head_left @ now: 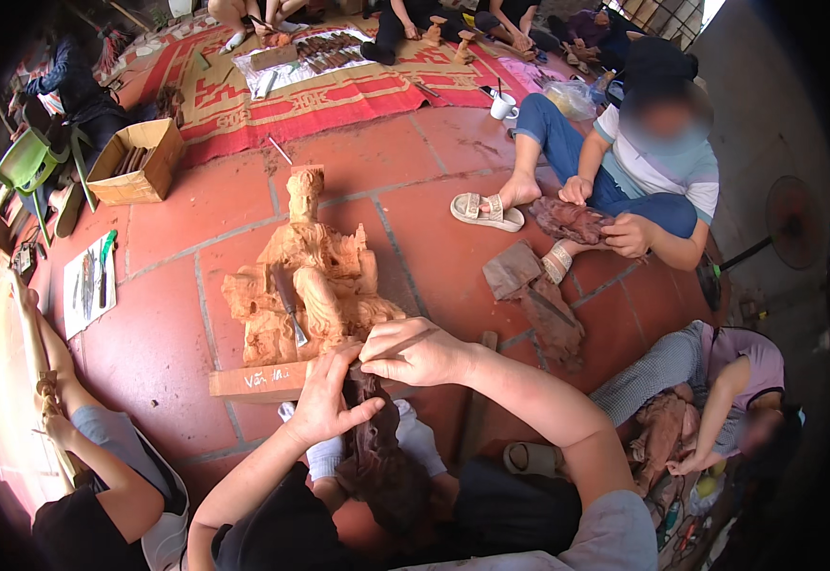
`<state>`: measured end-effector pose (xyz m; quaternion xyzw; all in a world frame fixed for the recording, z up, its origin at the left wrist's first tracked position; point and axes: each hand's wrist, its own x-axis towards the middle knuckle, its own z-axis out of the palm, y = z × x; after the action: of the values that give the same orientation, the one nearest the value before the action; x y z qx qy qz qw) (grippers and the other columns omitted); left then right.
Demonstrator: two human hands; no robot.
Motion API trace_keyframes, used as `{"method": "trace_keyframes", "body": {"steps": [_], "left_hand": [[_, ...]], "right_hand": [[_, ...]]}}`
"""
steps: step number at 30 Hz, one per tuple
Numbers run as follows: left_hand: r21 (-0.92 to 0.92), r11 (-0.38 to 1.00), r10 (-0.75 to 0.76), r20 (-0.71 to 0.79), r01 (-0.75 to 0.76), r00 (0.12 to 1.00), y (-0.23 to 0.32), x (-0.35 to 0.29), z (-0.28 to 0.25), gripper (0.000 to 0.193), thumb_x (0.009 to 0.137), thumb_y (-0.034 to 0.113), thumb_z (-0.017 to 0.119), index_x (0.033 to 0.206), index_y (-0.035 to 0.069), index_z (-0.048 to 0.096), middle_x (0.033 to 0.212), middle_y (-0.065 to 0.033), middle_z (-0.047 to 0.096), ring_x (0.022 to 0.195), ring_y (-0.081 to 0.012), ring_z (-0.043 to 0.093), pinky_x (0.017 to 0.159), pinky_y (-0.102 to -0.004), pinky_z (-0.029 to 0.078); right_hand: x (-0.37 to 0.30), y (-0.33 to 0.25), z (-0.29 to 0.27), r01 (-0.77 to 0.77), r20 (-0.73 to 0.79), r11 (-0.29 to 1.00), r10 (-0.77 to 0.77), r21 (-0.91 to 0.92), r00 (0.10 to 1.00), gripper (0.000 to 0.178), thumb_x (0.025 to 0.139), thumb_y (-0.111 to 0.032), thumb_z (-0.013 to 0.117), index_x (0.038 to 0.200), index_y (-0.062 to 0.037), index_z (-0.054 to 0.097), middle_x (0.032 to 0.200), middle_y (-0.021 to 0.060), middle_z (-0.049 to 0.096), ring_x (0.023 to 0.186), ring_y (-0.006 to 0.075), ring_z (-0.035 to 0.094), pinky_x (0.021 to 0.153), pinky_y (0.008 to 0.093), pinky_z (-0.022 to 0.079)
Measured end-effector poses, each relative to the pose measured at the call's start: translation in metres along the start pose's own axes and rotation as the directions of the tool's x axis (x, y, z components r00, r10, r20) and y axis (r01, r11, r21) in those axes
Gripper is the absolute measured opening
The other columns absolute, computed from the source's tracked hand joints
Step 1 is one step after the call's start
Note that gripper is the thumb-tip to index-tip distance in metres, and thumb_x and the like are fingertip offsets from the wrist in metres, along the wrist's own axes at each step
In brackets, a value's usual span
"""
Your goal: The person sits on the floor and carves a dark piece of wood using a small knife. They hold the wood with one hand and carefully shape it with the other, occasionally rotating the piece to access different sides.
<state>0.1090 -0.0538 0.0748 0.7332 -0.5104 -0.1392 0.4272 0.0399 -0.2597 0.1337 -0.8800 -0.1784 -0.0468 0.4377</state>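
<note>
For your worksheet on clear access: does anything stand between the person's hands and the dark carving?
Nothing visible does. The left hand already grips the dark carving, and the right hand rests at its top.

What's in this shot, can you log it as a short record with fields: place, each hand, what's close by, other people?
place: red tiled floor with a patterned red mat at the far end
left hand: grips the dark wooden carving held in the lap
right hand: holds a thin tool against the top of that carving
close by: pale carved seated figure on a wooden base, cardboard box, dark wood pieces
other people: several sit around on the floor, some handling carvings of their own
</note>
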Motion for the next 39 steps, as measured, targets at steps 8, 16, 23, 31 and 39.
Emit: {"method": "trace_keyframes", "body": {"steps": [8, 16, 23, 31, 39], "left_hand": [[0.007, 1.000, 0.015, -0.014, -0.014, 1.000, 0.000, 0.000, 0.002, 0.078, 0.075, 0.044, 0.073, 0.134, 0.004, 0.041, 0.128, -0.0192, 0.050, 0.118, -0.0373, 0.048, 0.099, -0.0475, 0.038], [-0.007, 1.000, 0.017, -0.016, -0.018, 1.000, -0.002, -0.001, 0.002, 0.078, 0.074, 0.044, 0.074, 0.133, 0.004, 0.042, 0.127, -0.0192, 0.050, 0.117, -0.0375, 0.048, 0.099, -0.0465, 0.037], [0.005, 1.000, 0.018, -0.017, -0.018, 1.000, 0.001, -0.002, 0.002, 0.078, 0.075, 0.043, 0.074, 0.134, 0.003, 0.041, 0.128, -0.0196, 0.050, 0.118, -0.0381, 0.048, 0.099, -0.0468, 0.037], [0.009, 0.999, 0.035, -0.013, -0.035, 0.999, 0.000, -0.001, 0.001, 0.078, 0.077, 0.045, 0.072, 0.134, 0.003, 0.040, 0.130, -0.0206, 0.049, 0.118, -0.0389, 0.048, 0.099, -0.0479, 0.037], [0.015, 1.000, 0.020, -0.013, -0.020, 1.000, 0.000, -0.003, 0.000, 0.078, 0.076, 0.045, 0.073, 0.133, 0.003, 0.040, 0.126, -0.0205, 0.050, 0.117, -0.0392, 0.048, 0.098, -0.0471, 0.038]], "right_hand": [[-0.010, -0.005, 0.015, 0.107, -0.124, 0.993, -0.112, -0.044, 0.986, 0.011, 0.083, -0.017, 0.069, 0.084, -0.0063, 0.066, 0.083, 0.0069, 0.060, 0.082, 0.0266, 0.061, 0.074, 0.0370, 0.049], [-0.009, -0.006, 0.014, 0.112, -0.089, 0.992, -0.117, -0.066, 0.989, 0.010, 0.084, -0.016, 0.067, 0.084, -0.0074, 0.064, 0.084, 0.0081, 0.059, 0.082, 0.0284, 0.060, 0.075, 0.0382, 0.048], [-0.011, 0.008, 0.009, 0.096, -0.052, 0.995, -0.097, -0.023, 0.994, 0.010, 0.085, -0.013, 0.067, 0.091, -0.0060, 0.064, 0.088, 0.0077, 0.061, 0.085, 0.0272, 0.061, 0.076, 0.0378, 0.049], [-0.015, 0.010, 0.010, 0.044, -0.046, 0.999, -0.044, -0.008, 0.998, 0.013, 0.086, -0.016, 0.068, 0.094, -0.0058, 0.066, 0.096, 0.0064, 0.064, 0.090, 0.0254, 0.063, 0.078, 0.0360, 0.050], [-0.022, 0.002, 0.023, 0.041, -0.125, 0.999, -0.039, 0.013, 0.991, 0.014, 0.088, -0.019, 0.065, 0.088, -0.0051, 0.065, 0.100, 0.0083, 0.061, 0.092, 0.0273, 0.061, 0.081, 0.0373, 0.049]]}}
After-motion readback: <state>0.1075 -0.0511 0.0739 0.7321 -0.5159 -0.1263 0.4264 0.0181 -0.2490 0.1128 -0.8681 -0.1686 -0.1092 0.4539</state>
